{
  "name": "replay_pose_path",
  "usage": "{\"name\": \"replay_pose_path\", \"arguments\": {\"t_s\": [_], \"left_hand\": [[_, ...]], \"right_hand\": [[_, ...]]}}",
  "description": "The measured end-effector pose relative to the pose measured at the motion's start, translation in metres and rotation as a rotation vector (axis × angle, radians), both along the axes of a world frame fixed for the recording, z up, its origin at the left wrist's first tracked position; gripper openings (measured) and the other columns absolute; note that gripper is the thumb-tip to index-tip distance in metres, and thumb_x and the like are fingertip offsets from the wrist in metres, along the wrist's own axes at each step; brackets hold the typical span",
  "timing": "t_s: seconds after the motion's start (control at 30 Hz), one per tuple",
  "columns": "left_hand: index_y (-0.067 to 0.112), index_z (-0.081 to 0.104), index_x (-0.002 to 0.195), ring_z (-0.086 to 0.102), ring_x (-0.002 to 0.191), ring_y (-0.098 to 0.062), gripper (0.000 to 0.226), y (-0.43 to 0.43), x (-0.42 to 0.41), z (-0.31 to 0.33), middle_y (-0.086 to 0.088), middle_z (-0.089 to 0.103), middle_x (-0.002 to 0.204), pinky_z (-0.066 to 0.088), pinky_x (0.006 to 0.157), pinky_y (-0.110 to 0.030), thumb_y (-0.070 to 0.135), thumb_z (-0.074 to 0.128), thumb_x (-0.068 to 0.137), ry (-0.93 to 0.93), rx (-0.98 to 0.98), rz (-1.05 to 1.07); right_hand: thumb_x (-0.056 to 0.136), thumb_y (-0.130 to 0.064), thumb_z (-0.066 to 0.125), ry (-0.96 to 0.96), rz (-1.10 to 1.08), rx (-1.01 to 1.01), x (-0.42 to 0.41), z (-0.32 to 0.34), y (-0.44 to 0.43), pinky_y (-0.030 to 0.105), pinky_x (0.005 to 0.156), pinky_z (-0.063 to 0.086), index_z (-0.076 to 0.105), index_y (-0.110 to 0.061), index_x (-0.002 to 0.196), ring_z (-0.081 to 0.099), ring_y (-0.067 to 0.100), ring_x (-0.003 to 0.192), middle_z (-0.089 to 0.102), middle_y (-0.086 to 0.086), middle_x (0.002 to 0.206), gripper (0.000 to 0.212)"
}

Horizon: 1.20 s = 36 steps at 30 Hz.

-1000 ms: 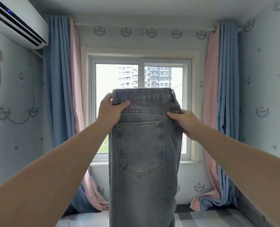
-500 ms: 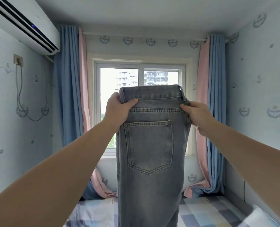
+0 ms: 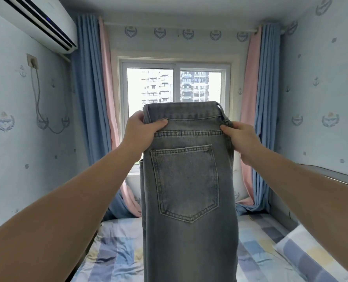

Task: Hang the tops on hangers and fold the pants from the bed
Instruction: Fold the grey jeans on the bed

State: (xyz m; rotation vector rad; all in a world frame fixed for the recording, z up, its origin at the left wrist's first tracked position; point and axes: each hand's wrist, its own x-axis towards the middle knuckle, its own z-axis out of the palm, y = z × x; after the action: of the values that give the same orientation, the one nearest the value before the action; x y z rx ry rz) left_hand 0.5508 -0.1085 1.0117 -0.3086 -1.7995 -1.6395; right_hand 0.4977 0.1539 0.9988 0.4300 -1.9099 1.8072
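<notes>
Grey-blue jeans (image 3: 189, 200) hang upright in front of me, folded lengthwise with one back pocket facing me. My left hand (image 3: 141, 132) grips the waistband's left edge, thumb across the front. My right hand (image 3: 241, 137) pinches the waistband's right edge by a belt loop. The legs drop out of view at the bottom, above the bed (image 3: 116, 255) with its checked sheet. No tops or hangers are in sight.
A window (image 3: 175, 86) with blue and pink curtains fills the far wall. An air conditioner (image 3: 36, 23) hangs at upper left. A checked pillow (image 3: 303, 253) lies at the bed's right side, next to a headboard rail (image 3: 332, 174).
My view has tilted down, so the bed and pillow show more. The jeans and both hands sit lower against the window; the grip is unchanged.
</notes>
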Motion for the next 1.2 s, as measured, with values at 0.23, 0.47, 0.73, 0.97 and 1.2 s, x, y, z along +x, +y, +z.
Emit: {"name": "replay_pose_path", "arguments": {"t_s": [0.23,0.47,0.73,0.97,1.2], "left_hand": [[0.018,0.069,0.112,0.072,0.096,-0.022,0.039,-0.04,-0.027,-0.075,-0.002,0.075,0.104,0.059,0.088,-0.046,0.027,0.085,0.078,-0.146,0.073,-0.003],[0.019,0.069,0.11,0.072,0.091,-0.015,0.035,-0.092,-0.092,-0.197,0.002,0.075,0.101,0.059,0.07,-0.024,0.024,0.085,0.079,-0.34,0.119,0.011],[0.007,0.067,0.106,0.071,0.093,-0.024,0.031,-0.173,-0.224,-0.401,-0.011,0.074,0.105,0.056,0.077,-0.032,0.008,0.083,0.08,-0.674,0.209,0.077],[0.001,0.062,0.107,0.066,0.103,-0.036,0.034,-0.261,-0.388,-0.565,-0.021,0.069,0.11,0.054,0.093,-0.053,0.014,0.082,0.082,-0.917,0.215,0.184],[0.008,0.065,0.105,0.068,0.101,-0.029,0.028,-0.315,-0.526,-0.728,-0.01,0.072,0.103,0.055,0.092,-0.049,0.016,0.081,0.083,-0.982,0.134,0.169]], "right_hand": [[0.095,-0.019,0.067,-0.15,0.031,-0.017,-0.026,-0.06,-0.041,0.016,0.056,0.051,0.071,-0.025,0.08,0.068,0.006,0.076,0.074,-0.011,0.078,0.017],[0.095,-0.017,0.068,-0.353,0.041,0.041,-0.1,-0.176,-0.093,0.027,0.07,0.054,0.073,-0.021,0.087,0.069,0.013,0.078,0.076,-0.008,0.083,0.011],[0.097,-0.009,0.063,-0.655,0.038,0.183,-0.227,-0.37,-0.177,0.018,0.064,0.053,0.073,-0.016,0.094,0.065,0.007,0.072,0.074,-0.006,0.085,0.013],[0.098,-0.012,0.061,-0.828,0.012,0.291,-0.393,-0.525,-0.273,0.038,0.082,0.051,0.071,-0.017,0.082,0.058,0.019,0.085,0.075,0.014,0.097,0.02],[0.097,-0.014,0.062,-0.856,-0.063,0.35,-0.535,-0.693,-0.332,0.032,0.074,0.046,0.071,-0.015,0.079,0.059,0.017,0.08,0.074,0.007,0.088,0.02]]}}
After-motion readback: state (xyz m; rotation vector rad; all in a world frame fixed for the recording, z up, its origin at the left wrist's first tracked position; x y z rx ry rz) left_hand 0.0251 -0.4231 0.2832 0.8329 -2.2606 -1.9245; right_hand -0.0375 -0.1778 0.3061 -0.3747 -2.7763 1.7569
